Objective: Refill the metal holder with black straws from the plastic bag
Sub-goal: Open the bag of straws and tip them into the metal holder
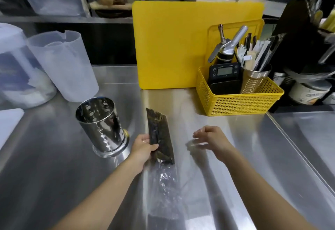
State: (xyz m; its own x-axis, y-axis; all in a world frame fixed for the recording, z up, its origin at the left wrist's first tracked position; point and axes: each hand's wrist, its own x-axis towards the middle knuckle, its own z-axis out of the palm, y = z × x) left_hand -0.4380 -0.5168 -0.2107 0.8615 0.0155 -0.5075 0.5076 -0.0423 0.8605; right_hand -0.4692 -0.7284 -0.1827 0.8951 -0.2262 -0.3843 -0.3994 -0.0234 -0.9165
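Two hands: left hand (143, 148) clamped black straws (159, 130) through the plastic bag (166, 184); right hand (210, 136) hung loose, empty. Slippery film could spill them short of the metal holder (101, 126), left.

The straws (159, 133) at the left grip (145, 147) are black, in a clear, glossy bag (166, 184). Left of that grip, the holder (101, 126) is mirror silver with round holes. Beyond the right grip (210, 139), the lattice-patterned basket (235, 103) and plain board (168, 45) are yellow. The desk (54, 157) is grey steel.
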